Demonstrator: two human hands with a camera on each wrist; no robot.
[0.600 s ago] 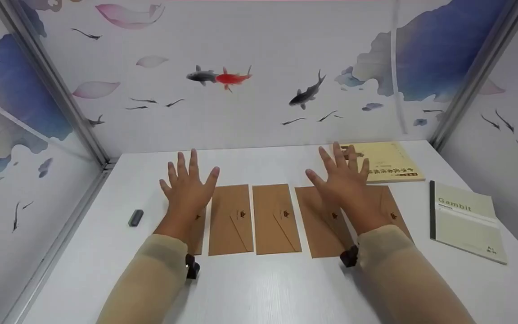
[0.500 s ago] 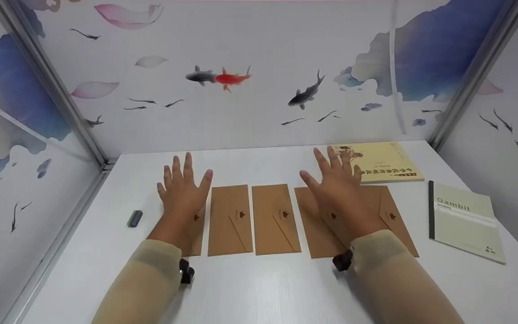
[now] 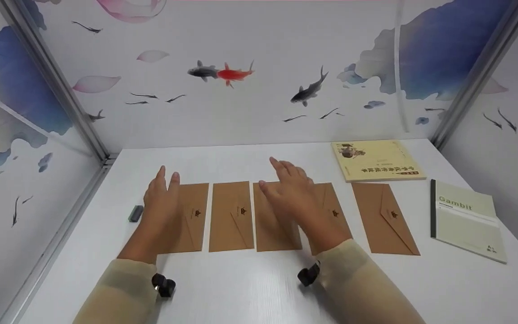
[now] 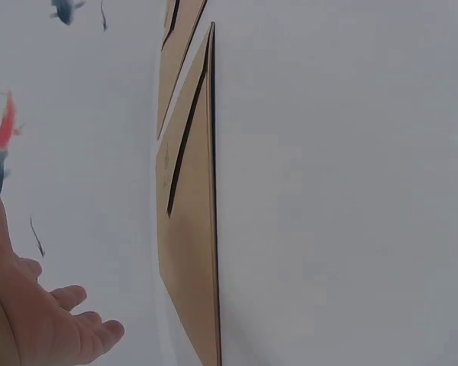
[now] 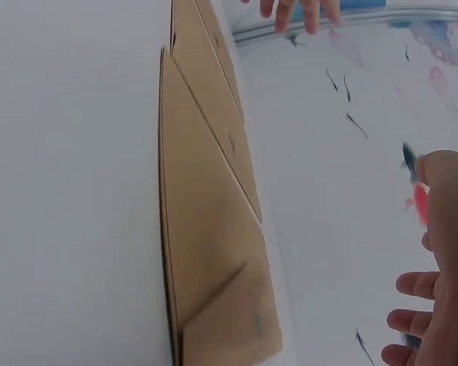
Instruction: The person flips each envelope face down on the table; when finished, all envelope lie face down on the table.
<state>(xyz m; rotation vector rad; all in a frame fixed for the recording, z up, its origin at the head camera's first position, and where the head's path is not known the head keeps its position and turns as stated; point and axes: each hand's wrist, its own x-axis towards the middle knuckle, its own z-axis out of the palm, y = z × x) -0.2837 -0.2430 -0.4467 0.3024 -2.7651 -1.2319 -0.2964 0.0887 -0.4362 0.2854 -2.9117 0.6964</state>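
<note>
Several brown kraft envelopes lie side by side in a row on the white table, each with a pointed flap and a small crown print. My left hand hovers over the left part of the leftmost envelope, holding nothing. Above the middle envelope and the envelope to its right, my right hand hangs with loose fingers and nothing in them. The rightmost envelope is fully visible. In the right wrist view, a gap shows between my right hand and the envelopes.
A small dark grey block lies by my left hand, partly hidden. A yellow book is at the back right. A pale green notebook marked Gambit lies right of the envelopes. Printed white panels enclose the table's back and sides.
Both hands have moved left and a little toward me, with their spread fingers drawn closer together. The right hand has uncovered the yellow book and the rightmost envelope. The envelopes stay in place.
</note>
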